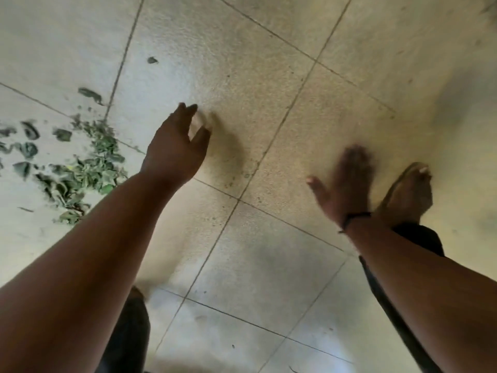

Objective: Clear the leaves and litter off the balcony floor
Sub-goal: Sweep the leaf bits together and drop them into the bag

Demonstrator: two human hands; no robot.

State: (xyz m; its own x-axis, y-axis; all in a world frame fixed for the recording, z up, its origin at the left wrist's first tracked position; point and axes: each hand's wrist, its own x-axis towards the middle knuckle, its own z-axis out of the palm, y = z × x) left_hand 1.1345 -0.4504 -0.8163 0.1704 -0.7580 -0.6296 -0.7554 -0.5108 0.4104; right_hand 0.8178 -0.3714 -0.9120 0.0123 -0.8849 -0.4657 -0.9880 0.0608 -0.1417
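The heap of crumpled green and grey-green leaves [80, 170] lay on the pale speckled tiled floor [255, 76] at the left edge, with loose scraps [90, 94] scattered beyond it. The left hand [176, 146] hovered just right of the heap, fingers relaxed and apart, holding nothing. The right hand [347, 184], blurred, was spread flat and empty near a sandalled foot [406, 195]. The leaves looked light, dry and brittle; scooping from beneath the heap's edges would likely beat pinching single pieces.
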